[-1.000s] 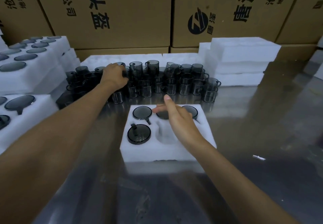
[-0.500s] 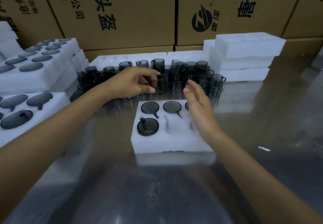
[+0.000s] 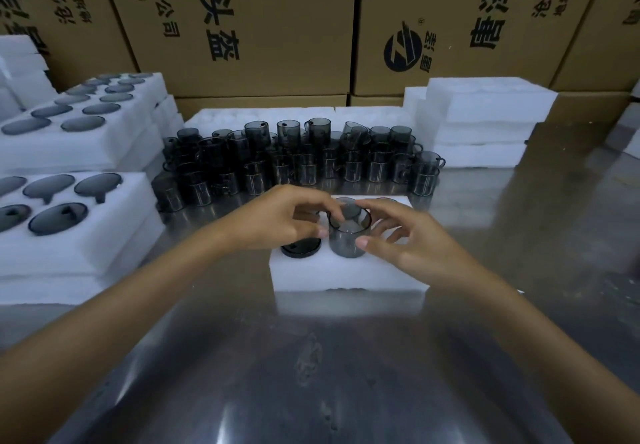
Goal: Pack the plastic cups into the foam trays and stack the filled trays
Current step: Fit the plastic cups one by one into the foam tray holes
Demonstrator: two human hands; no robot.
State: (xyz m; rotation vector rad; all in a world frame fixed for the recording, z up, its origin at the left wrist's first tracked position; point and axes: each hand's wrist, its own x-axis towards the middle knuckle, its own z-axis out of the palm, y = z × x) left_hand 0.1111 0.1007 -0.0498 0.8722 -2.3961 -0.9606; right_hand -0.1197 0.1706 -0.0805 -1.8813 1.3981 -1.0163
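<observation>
I have a smoky grey cup (image 3: 349,232) upright between both hands, over the middle pocket of the near row of the foam tray (image 3: 346,275) at the centre of the steel counter (image 3: 311,374). My left hand (image 3: 277,220) pinches its rim and side with curled fingers (image 3: 337,213); my right hand (image 3: 405,236) curls round its other side, thumb on the wall. Just at 9 o'clock of it, another cup (image 3: 300,249) sits sunk in its pocket. At 12 o'clock stands the crowd of loose cups (image 3: 298,161), stacked in twos. At 9 and 10 o'clock lie filled trays (image 3: 69,222), at 2 o'clock a pile of bare foam (image 3: 485,121). The cardboard boxes (image 3: 263,28) behind carry black Chinese print, including "头盔" and "有限公司", and a round logo with a Z.
</observation>
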